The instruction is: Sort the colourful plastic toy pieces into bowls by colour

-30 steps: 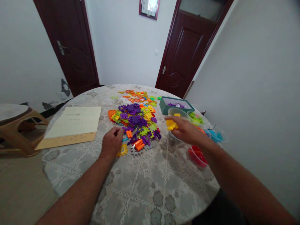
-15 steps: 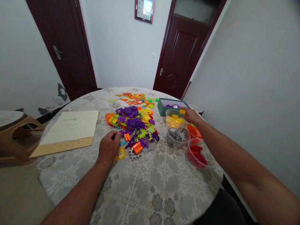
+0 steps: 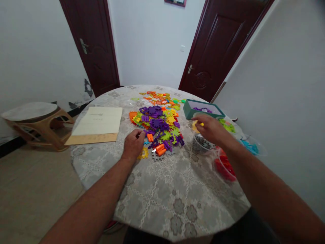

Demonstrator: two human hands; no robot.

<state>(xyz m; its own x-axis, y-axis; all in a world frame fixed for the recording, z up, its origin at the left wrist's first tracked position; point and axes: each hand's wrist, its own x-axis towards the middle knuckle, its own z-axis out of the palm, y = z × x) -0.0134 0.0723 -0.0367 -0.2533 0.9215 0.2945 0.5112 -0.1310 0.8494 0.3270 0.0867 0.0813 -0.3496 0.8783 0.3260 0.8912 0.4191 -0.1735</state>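
Many small plastic building pieces point(image 3: 157, 127) are heaped in a loose pile on the far half of the round table point(image 3: 162, 196), which is covered by a grey patterned cloth. Purple, lime, yellow and orange toothed shapes are mixed in the heap. Its long axis runs away from the person toward the dark doors, with a thinner scatter of orange pieces at the far end. Two orange pegs point(image 3: 160, 149) lie side by side at the near edge, with their long axes slanted up to the right.

The left hand point(image 3: 133, 145) is rested on the cloth at the pile's near left edge, fingers curled in, just beside a yellow gear point(image 3: 143, 154); whether a piece is pinched cannot be told. The right hand point(image 3: 212, 130) is held palm down, fingers bent, over a bowl of yellow pieces point(image 3: 195, 126) and a bowl of grey pieces point(image 3: 200, 145); whether anything is grasped cannot be told.

A green box point(image 3: 200, 113) is seen beyond that hand, a bowl of red pieces point(image 3: 224, 167) nearer, and paper sheets point(image 3: 98, 123) well to the left.
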